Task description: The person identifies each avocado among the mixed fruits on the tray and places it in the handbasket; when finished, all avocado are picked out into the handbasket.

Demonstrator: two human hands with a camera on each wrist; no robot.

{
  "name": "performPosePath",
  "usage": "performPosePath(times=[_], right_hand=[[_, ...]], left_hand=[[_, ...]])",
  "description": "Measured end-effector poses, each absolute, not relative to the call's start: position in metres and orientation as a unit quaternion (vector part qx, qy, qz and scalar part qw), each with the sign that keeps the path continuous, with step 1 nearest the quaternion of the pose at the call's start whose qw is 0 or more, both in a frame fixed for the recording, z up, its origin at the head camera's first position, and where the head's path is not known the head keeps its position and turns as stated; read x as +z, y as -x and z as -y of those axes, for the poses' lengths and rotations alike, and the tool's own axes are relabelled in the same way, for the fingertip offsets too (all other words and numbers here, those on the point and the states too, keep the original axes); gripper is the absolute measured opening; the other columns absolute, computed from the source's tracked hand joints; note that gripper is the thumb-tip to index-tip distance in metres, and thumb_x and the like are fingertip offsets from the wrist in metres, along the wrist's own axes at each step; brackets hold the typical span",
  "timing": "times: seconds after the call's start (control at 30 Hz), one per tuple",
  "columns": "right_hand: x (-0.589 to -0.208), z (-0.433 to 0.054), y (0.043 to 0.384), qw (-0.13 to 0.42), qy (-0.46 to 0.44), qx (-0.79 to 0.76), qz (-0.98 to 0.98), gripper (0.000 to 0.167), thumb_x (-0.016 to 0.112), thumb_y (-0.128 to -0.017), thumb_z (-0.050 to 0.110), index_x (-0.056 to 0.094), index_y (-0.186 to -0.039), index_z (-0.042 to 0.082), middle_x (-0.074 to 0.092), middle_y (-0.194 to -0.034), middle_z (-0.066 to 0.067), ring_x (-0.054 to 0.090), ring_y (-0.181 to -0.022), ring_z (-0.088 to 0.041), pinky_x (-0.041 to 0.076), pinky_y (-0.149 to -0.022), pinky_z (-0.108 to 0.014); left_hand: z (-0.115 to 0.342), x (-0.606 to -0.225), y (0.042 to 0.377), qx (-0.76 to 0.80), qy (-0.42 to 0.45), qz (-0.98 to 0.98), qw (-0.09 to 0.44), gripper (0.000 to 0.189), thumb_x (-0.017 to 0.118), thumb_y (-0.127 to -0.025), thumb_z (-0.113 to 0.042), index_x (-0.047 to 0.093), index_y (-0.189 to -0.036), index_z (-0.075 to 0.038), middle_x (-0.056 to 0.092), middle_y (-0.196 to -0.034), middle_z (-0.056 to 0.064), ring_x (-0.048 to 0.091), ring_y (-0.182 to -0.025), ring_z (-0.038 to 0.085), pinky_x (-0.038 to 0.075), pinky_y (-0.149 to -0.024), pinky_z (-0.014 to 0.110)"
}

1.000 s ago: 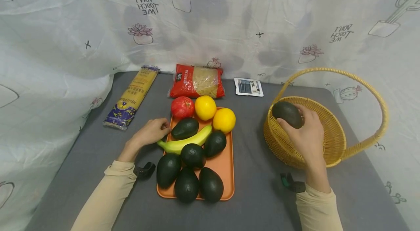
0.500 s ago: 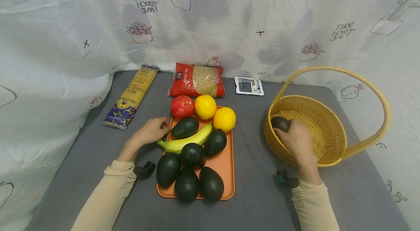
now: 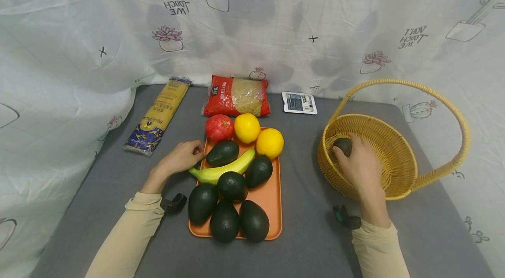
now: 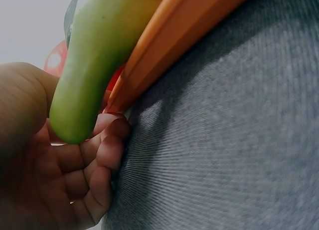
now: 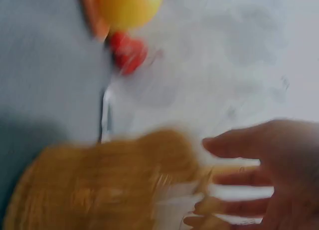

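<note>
In the head view my right hand (image 3: 360, 162) is inside the wicker basket (image 3: 326, 168), beside a dark avocado (image 3: 343, 145). The blurred right wrist view shows the thumb and fingers spread apart with nothing between them. My left hand (image 3: 183, 157) rests with loosely curled fingers at the left edge of the orange tray (image 3: 274, 199), holding nothing. Close by are the green tip of a banana (image 4: 82, 100) and another avocado (image 3: 222, 153). On the tray lie several more avocados (image 3: 225, 222), two yellow round fruits (image 3: 247, 128) and a red pomegranate (image 3: 219, 128).
Behind the tray lies a red bag of pasta (image 3: 236, 96). A spaghetti packet (image 3: 158, 115) is at the far left and a small white packet (image 3: 299, 103) at the back. The basket's tall handle (image 3: 453, 115) arches toward the right. A printed curtain (image 3: 276, 28) closes off the back.
My right hand has lowered the avocado into the basket, and its fingers have come apart from it. The left hand has stayed in place.
</note>
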State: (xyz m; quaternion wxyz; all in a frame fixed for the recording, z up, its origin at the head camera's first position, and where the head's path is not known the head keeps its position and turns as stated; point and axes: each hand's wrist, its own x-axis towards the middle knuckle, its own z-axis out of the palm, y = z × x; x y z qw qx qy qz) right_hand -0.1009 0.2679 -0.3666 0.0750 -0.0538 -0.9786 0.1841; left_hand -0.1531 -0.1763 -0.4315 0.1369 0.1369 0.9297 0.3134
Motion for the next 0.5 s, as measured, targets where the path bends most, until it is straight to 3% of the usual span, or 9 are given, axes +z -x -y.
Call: performPosePath(times=[0.1,0.2,0.37,0.5], right_hand=[[-0.363,-0.246,0.093,0.167,-0.057,0.220,0.959,0.045,0.067,-0.090,0.019,0.056,-0.128,-0.002,0.057,-0.125,-0.025,0.056,-0.114,-0.043,0.044,-0.092,-0.057],[-0.363,-0.219,0.083,0.190,-0.194,0.225,0.936,0.041,0.073,-0.085,0.016,0.061,-0.123,0.003,0.061,-0.121,-0.016,0.060,-0.109,-0.032,0.049,-0.090,-0.049],[-0.370,-0.178,0.060,0.097,-0.394,0.199,0.892,0.042,0.076,-0.084,0.027,0.062,-0.122,0.015,0.059,-0.116,-0.001,0.061,-0.095,-0.013,0.053,-0.081,-0.030],[-0.379,-0.155,0.041,-0.002,-0.463,0.180,0.868,0.038,0.067,-0.090,0.044,0.059,-0.118,0.020,0.055,-0.104,0.006,0.052,-0.078,-0.003,0.046,-0.069,-0.019]], left_hand=[[0.176,-0.432,0.154,0.313,-0.137,-0.930,0.138,0.012,0.058,-0.094,-0.016,0.061,-0.092,-0.004,0.054,-0.073,0.004,0.048,-0.063,0.015,0.036,-0.058,0.029],[0.177,-0.432,0.154,0.313,-0.134,-0.930,0.139,0.012,0.059,-0.094,-0.016,0.061,-0.092,-0.004,0.055,-0.074,0.004,0.048,-0.064,0.016,0.037,-0.059,0.029],[0.176,-0.430,0.152,0.314,-0.133,-0.929,0.141,0.012,0.058,-0.094,-0.015,0.062,-0.092,-0.004,0.056,-0.075,0.005,0.049,-0.065,0.015,0.037,-0.060,0.028],[0.175,-0.429,0.152,0.312,-0.136,-0.930,0.139,0.012,0.058,-0.094,-0.015,0.062,-0.093,-0.004,0.057,-0.076,0.005,0.049,-0.065,0.015,0.037,-0.060,0.028]])
